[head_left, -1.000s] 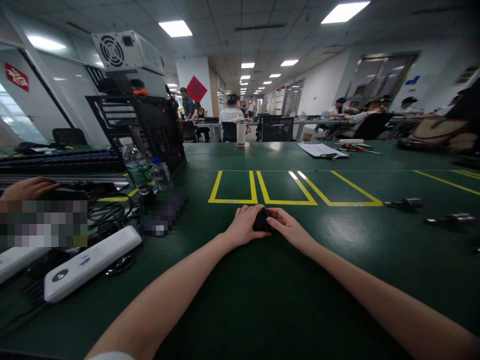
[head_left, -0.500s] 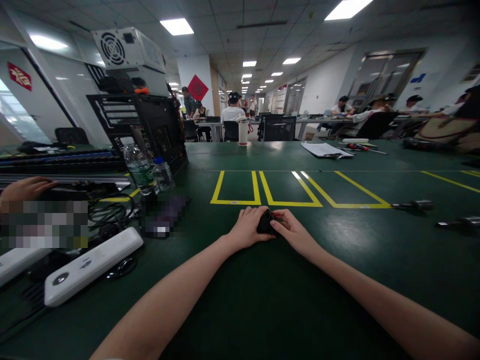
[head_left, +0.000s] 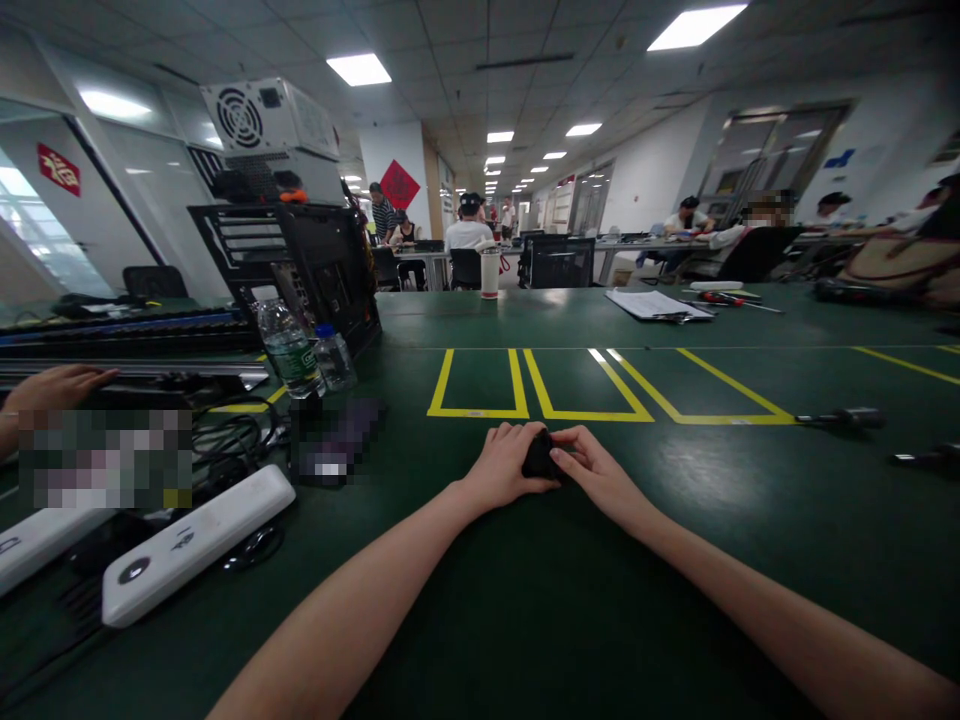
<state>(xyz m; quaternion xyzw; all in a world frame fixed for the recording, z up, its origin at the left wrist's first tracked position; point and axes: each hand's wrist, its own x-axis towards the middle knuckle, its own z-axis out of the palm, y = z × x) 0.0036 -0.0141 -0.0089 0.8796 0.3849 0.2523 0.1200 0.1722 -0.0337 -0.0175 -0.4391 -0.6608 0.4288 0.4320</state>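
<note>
A small dark, rounded object (head_left: pixel 537 457) is between my two hands, low over the green table; its exact kind is hard to make out. My left hand (head_left: pixel 504 467) is closed around its left side, thumb below and fingers above. At its right edge, my right hand (head_left: pixel 592 468) has thumb and bent fingers pinched against it. Both forearms reach in from the bottom of the picture. Just beyond my hands, yellow tape outlines (head_left: pixel 478 413) mark the table top.
On the left are a white power-bank-like device (head_left: pixel 199 545), cables, a water bottle (head_left: pixel 289 345), a clear blue-capped bottle (head_left: pixel 334 360) and an open computer case (head_left: pixel 319 265). Another person's hand (head_left: pixel 56 388) rests there. Rightward lie screwdriver-like tools (head_left: pixel 855 418); a clipboard (head_left: pixel 658 304) and cup (head_left: pixel 489 272) stand farther back.
The whole view has shifted slightly, so everything appears a little lower and farther right. My hands keep nearly the same hold on the dark object.
</note>
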